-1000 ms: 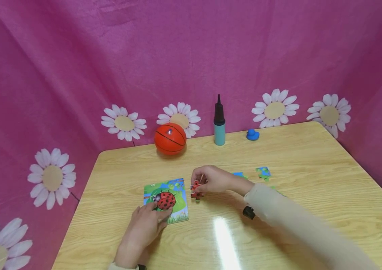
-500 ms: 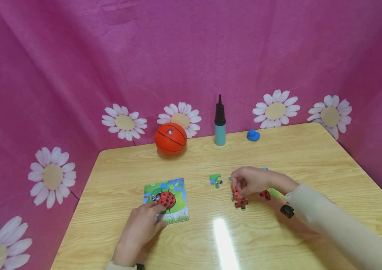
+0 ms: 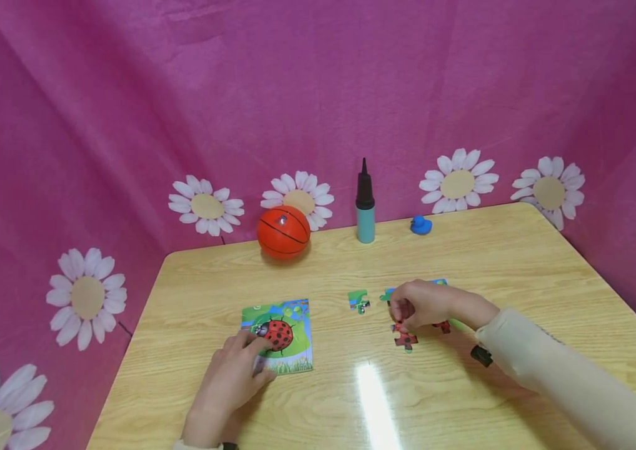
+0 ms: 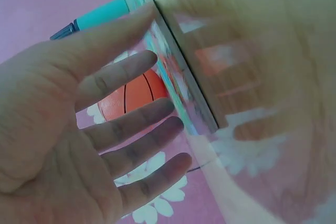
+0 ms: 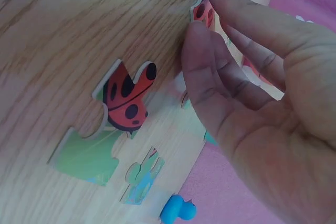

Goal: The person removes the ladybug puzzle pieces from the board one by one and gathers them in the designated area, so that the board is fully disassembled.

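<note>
Head view: the left hand (image 3: 230, 375), fingers relaxed, rests on a square, glossy ladybird picture panel (image 3: 283, 335). The right hand (image 3: 422, 305) pinches a red, black-spotted jigsaw piece (image 3: 406, 340) on or just above the pale wood-grained table (image 3: 228, 275), near a small green corner piece (image 3: 357, 299).

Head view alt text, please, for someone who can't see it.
A person's right hand pinches a red, black-spotted jigsaw piece at a pale wooden table while the left hand touches a square, colourful ladybug picture. Behind are a round orange basketball, a teal-and-black pump and a blue toy duck, before a pink daisy-print curtain.
</note>
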Motion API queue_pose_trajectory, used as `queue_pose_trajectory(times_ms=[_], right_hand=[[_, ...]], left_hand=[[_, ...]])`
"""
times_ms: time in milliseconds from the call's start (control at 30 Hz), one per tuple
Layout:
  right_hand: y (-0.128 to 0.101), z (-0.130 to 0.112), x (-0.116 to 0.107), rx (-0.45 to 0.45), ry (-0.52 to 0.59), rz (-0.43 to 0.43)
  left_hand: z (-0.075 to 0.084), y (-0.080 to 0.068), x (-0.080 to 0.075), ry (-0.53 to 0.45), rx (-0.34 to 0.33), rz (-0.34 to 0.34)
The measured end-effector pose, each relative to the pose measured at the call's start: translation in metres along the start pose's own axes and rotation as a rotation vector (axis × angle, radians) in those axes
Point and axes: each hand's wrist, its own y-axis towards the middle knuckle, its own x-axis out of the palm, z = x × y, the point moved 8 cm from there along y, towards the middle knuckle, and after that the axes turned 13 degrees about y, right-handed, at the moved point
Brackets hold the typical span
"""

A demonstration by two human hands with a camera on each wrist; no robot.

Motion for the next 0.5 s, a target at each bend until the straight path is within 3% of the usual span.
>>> queue_pose_trajectory(times_ms=[167,400,500], right_hand=[[0.001,-0.002,-0.002,-0.023,-0.012,0.025],[0.014,-0.014,-0.008,-0.093,-0.016,0.153],[0.022,-0.022,-0.006,-0.103,-0.003,0.181]], left_hand=[[-0.013,0.001,0.001,-0.016,-0.058,-0.075],[-0.043,-0.002,0.023,-0.094,-0.219,-0.311],[-0.046,-0.002,0.029,-0.101,-0.251,-0.356]])
